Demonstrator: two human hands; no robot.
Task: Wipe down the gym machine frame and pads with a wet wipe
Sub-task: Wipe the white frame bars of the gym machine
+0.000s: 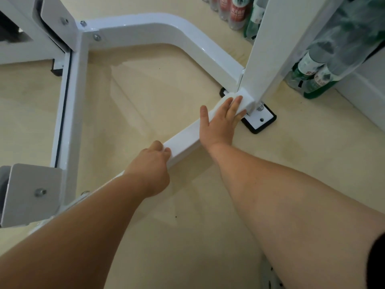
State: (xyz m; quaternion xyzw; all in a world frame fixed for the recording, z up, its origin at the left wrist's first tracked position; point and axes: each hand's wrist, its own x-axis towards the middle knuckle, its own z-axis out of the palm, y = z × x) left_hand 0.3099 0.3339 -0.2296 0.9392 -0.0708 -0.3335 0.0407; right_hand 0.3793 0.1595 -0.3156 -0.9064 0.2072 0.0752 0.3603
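The white gym machine frame [145, 28] lies low on a pale floor. A square white base bar [183, 138] runs diagonally from lower left to a white upright post [268, 49]. My right hand [220, 124] lies flat along the top of this bar near the post, fingers straight, pressing a white wet wipe [226, 99] whose edge shows by my fingertips. My left hand [154, 170] grips the same bar lower down, fingers curled over its top edge.
A black-rimmed foot plate [260, 122] with bolt holes anchors the post. Green and red bottles [310, 74] stand along the wall at the top right. Grey metal brackets [31, 192] sit at the left. A curved frame tube spans the far side.
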